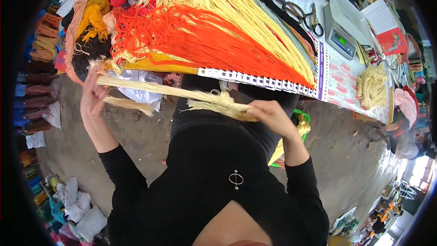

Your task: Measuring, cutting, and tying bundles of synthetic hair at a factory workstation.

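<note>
A pale cream skein of thread (164, 89) stretches between my two hands in front of my lap. My right hand (268, 116) is closed round its knotted, bunched end. At the other end my left hand (93, 93) grips the strands, its fingers partly blurred; a loose tail hangs below it. Just beyond the skein, orange threads (195, 41) lie fanned over the table, with yellow threads (236, 4) behind them. The orange ends meet a white card strip with dark holes (250, 78) along the table's near edge.
On the right of the table are scissors (314, 20), a digital scale (341, 38) and a coiled cream skein (373, 86). Coloured yarn bundles (93, 13) crowd the left end. A green basket (307, 120) stands beside my right leg. White bags (82, 209) lie at the lower left.
</note>
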